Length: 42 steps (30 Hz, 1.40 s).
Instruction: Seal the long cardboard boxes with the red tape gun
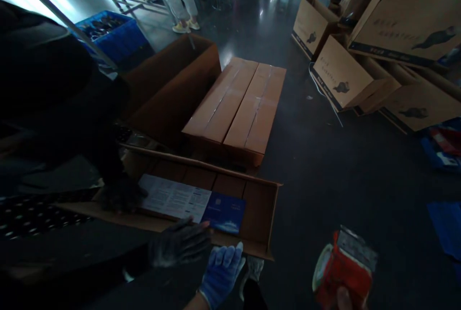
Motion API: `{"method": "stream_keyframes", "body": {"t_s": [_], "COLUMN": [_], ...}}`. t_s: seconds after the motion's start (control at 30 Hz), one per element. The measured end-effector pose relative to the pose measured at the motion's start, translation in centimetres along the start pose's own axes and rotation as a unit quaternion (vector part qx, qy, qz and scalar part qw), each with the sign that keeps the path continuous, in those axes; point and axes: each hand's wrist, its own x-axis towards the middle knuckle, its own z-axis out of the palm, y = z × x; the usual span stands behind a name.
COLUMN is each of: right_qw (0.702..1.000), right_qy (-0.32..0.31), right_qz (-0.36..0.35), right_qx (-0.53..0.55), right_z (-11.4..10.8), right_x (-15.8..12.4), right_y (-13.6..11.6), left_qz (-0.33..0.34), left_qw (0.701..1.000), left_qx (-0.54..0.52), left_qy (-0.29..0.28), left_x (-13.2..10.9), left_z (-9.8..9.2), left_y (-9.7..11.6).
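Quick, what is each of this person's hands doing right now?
Left hand: blue glove, fingers open, holding nothing, near the edge of the open cardboard box.
Right hand: mostly out of view, closed on a red packet.

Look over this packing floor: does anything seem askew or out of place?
The printed cartons at upper right lean and tumble against one another rather than standing stacked. In the open box, a white leaflet and blue booklet lie loose at an angle. The left hand hovers near; the right hand grips a red packet.
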Motion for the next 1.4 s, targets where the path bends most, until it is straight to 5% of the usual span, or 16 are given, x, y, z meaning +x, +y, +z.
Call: {"method": "stream_keyframes", "body": {"t_s": [0.1, 0.2, 0.33, 0.4, 0.53, 0.6, 0.7, 0.87, 0.93, 1.1, 1.23, 1.4], "right_qw": [0.999, 0.992, 0.996, 0.997, 0.995, 0.988, 0.963, 0.943, 0.929, 0.871, 0.829, 0.796], "right_qy": [-0.009, -0.033, -0.028, -0.021, 0.004, -0.044, -0.139, -0.181, -0.185, -0.179, -0.159, -0.121], "right_qz": [-0.013, -0.059, -0.089, -0.062, -0.055, -0.045, -0.034, -0.069, -0.106, -0.230, -0.343, -0.421], "right_qx": [0.028, 0.108, 0.007, -0.047, -0.082, -0.144, -0.229, -0.272, -0.301, -0.394, -0.411, -0.419], "right_z": [6.1, 15.2, 25.3, 27.6, 28.1, 27.8, 27.7, 27.8, 27.8, 27.5, 26.8, 26.6], "right_x": [5.6, 12.2, 15.6, 14.9, 13.2, 12.9, 12.2, 10.2, 9.5, 8.2, 6.2, 4.0], "right_y": [-1.0, -3.1, -4.1, -3.2, -0.6, 0.4, 1.3, 1.8, 2.2, 3.6, 6.3, 12.3], "left_qz": [0.008, 0.085, 0.330, 0.323, 0.203, 0.157, 0.127, 0.291, 0.291, 0.064, -0.107, -0.088], "left_qw": [0.999, 0.990, 0.928, 0.913, 0.850, 0.839, 0.883, 0.930, 0.937, 0.988, 0.994, 0.991], "left_qx": [-0.045, -0.108, -0.114, -0.061, -0.050, -0.092, -0.119, -0.154, -0.171, -0.131, 0.005, 0.021], "left_qy": [0.017, 0.010, -0.130, -0.242, -0.483, -0.513, -0.435, -0.164, -0.094, -0.059, -0.017, -0.100], "left_x": [1.6, 3.7, 6.5, 7.7, 9.2, 9.2, 8.8, 9.3, 10.3, 10.8, 8.7, 9.2], "left_z": [-0.4, -0.9, 0.3, 1.9, 4.3, 4.4, 3.6, 3.2, 4.4, 8.6, 9.1, 9.0], "left_y": [-0.3, 0.3, 3.6, 5.2, 5.4, 4.3, 2.7, 1.3, 0.7, -3.1, -7.7, -10.8]}}
